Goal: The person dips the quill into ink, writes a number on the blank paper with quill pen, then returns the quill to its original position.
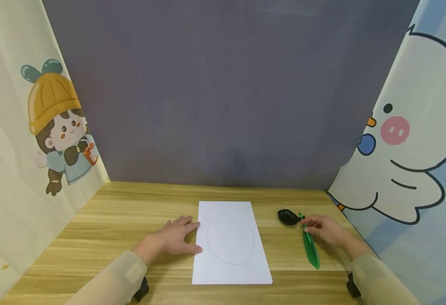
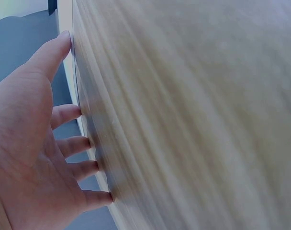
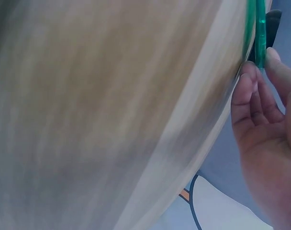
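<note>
A white sheet of paper [image 1: 230, 273] lies on the table with a faint rounded outline and a short slanted line drawn on it. At its left edge, my left hand [image 1: 177, 237] rests with spread fingers, thumb and fingertip on the margin. The left wrist view shows those fingers [image 2: 64, 115] extended along the tabletop. To the right of the paper, my right hand [image 1: 323, 228] pinches a slim green pen [image 3: 261, 33] between thumb and fingers. Beneath the pen lies a green leaf-shaped piece [image 1: 312, 254]. A black oval object [image 1: 287, 217] sits just left of the fingertips.
The wood-grain table [image 1: 143, 207] ends at a grey cloth backdrop [image 1: 223, 93]. Printed curtains with cartoon figures flank it, a child [image 1: 63, 131] at left and a white bird [image 1: 413, 140] at right.
</note>
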The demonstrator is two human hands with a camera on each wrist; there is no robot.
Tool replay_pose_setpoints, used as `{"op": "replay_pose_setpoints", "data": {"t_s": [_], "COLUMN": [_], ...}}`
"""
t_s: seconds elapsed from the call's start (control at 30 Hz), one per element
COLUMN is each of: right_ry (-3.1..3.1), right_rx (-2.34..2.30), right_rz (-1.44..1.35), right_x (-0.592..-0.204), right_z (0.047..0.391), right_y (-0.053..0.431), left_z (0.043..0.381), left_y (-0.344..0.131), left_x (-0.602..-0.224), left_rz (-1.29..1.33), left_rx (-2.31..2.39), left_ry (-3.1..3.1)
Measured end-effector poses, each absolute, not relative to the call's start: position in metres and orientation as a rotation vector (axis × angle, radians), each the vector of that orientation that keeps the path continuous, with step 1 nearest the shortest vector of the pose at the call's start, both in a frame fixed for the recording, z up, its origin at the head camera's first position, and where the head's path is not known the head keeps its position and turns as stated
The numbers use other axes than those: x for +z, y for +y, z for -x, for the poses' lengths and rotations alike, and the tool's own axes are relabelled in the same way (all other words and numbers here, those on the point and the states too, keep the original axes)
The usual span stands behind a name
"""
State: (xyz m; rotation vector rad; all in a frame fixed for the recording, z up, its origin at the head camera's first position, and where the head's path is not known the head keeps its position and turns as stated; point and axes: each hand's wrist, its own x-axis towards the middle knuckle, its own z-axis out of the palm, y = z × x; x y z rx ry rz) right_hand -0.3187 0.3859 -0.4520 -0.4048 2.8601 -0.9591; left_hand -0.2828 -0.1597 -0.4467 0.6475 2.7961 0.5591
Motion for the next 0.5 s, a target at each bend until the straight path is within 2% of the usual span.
{"op": "replay_pose_setpoints", "data": {"t_s": [0.5], "right_ry": [2.837], "right_rx": [-1.000], "right_rz": [0.401], "right_x": [-0.4521], "right_z": [0.3173], "right_y": [0.3866], "left_z": [0.2835], "left_y": [-0.1559], "left_x": [-0.4444], "left_rz": [-0.621], "left_rx": [0.564], "left_ry": [2.818]}}
